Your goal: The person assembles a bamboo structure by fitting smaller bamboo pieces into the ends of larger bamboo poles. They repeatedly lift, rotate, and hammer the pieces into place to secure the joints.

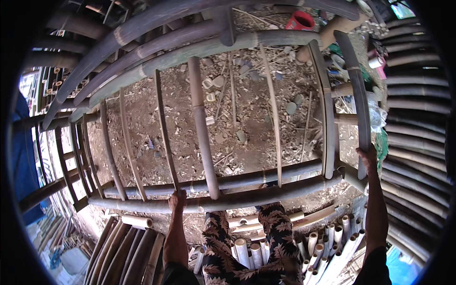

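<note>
In front of me lies a bamboo frame, its thick near rail running across just before my knees and its greenish far rail beyond. Several crosspieces join the two, among them a thick brown pole and a thin dark slat. My left hand is closed around the near rail, where that thin slat meets it. Over at the right, my right hand grips a wide dark bamboo slat close to its near end. This slat lies outside the frame's right-end uprights.
Dark bamboo poles form a row along the right. Cut bamboo tubes stand near my legs, and dark pieces are stacked at lower left. Chips litter the dirt ground. A red bucket is at the far side.
</note>
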`<state>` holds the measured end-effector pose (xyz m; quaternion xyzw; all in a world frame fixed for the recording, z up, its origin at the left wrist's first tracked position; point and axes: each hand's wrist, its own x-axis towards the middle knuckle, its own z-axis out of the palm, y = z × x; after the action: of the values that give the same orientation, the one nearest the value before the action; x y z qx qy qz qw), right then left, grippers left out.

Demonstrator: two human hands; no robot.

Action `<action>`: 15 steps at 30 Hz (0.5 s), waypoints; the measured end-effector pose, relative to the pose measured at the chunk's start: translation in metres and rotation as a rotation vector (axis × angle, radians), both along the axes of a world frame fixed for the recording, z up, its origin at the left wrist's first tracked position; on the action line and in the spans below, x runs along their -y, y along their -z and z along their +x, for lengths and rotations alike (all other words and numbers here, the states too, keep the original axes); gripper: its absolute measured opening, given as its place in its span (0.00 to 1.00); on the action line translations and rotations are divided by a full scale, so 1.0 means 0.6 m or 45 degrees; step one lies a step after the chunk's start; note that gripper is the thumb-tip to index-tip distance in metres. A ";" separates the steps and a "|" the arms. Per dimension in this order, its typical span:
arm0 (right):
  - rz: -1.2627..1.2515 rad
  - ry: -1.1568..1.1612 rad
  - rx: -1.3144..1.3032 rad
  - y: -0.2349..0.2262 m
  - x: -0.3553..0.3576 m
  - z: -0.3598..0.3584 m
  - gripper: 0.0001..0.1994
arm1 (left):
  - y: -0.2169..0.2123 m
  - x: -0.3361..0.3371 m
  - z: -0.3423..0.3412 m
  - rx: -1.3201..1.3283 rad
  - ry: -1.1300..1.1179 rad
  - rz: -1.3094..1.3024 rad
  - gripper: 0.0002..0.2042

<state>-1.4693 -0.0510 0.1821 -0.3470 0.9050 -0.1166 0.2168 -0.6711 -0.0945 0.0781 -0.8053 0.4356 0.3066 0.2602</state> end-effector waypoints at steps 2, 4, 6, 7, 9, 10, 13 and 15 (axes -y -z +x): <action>-0.036 0.049 0.005 -0.023 -0.049 0.011 0.21 | -0.030 0.002 -0.006 -0.081 0.026 -0.070 0.26; -0.084 0.081 0.074 -0.062 -0.067 0.047 0.20 | -0.069 -0.001 0.015 -0.111 0.075 -0.092 0.27; -0.164 0.080 0.148 -0.103 -0.078 0.062 0.20 | -0.111 -0.003 0.039 -0.059 0.154 -0.115 0.29; -0.119 0.045 0.128 -0.124 -0.058 0.081 0.20 | -0.136 -0.018 0.069 0.056 0.175 -0.136 0.28; 0.003 0.043 0.022 -0.191 -0.056 0.105 0.20 | -0.187 0.000 0.056 0.117 0.225 -0.163 0.26; -0.088 0.087 0.029 -0.216 -0.073 0.104 0.18 | -0.194 0.005 0.074 0.088 0.242 -0.182 0.25; 0.001 0.004 0.150 -0.207 -0.089 0.093 0.19 | -0.312 0.017 0.068 0.202 0.263 -0.115 0.22; 0.117 0.062 0.223 -0.253 -0.111 0.084 0.19 | -0.364 0.043 0.041 0.175 0.325 -0.053 0.18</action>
<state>-1.4189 0.0154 0.3340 -0.3033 0.8951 -0.1102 0.3078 -0.6467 -0.1204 0.2967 -0.7677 0.5218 0.2060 0.3097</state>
